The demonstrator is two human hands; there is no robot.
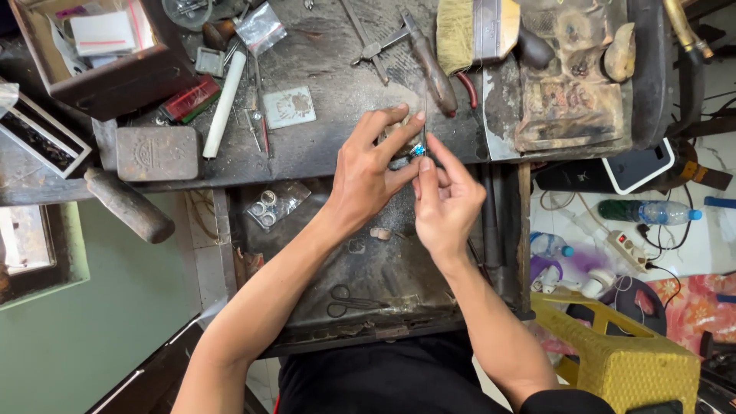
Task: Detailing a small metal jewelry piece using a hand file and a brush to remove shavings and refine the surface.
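At the front edge of the grimy workbench, the left hand pinches a small metal piece set with a blue stone between thumb and fingertips. The right hand meets it from below, its fingertips closed on a thin needle-like tool standing upright over the stone. Scissors lie in the drawer tray beneath the wrists, and a wooden-handled tool rests just beyond the hands.

Small blue-tipped piece mostly hidden between fingers of left hand and right hand, too small to identify. Wooden box cut off at top edge. Yellow stool cropped at bottom edge.
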